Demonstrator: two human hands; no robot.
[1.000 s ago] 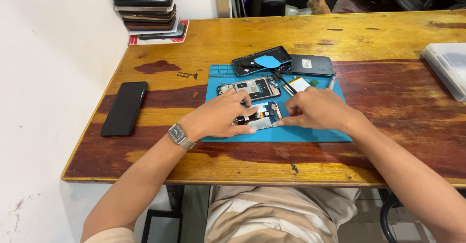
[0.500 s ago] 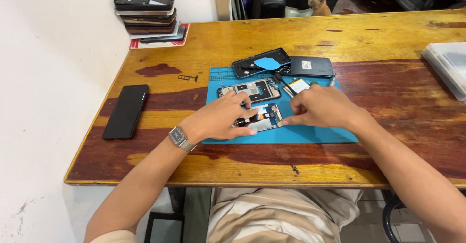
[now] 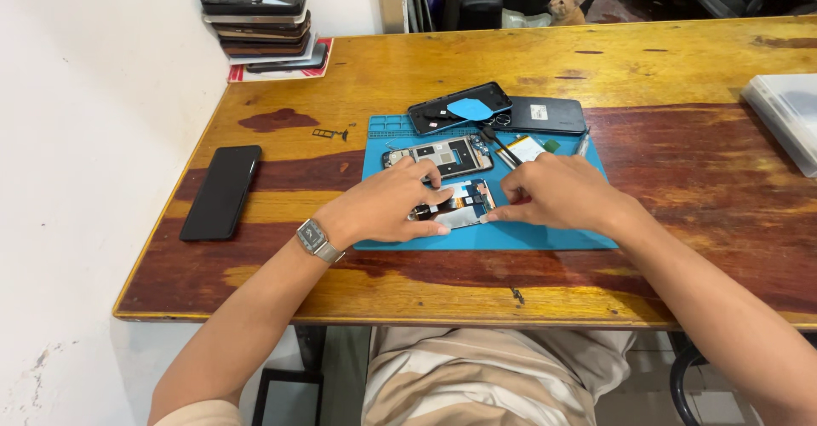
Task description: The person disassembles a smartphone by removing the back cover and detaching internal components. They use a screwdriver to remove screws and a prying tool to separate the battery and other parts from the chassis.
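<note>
Head view: left hand (image 3: 383, 209) half-covers opened phone (image 3: 455, 205).

Bare wooden table (image 3: 681, 179) lies open right of the blue rubber mat (image 3: 545, 237); behind the mat, opened phone frames (image 3: 442, 155) and dark back covers (image 3: 545, 114) crowd passage.

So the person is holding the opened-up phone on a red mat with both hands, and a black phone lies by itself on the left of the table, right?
Not quite: the head view shows the flat rubbery mat is blue, not red. Both the left hand and right hand do rest on the opened phone with bare circuit parts, and the black slab phone lies alone on the left of the wooden table.
</note>
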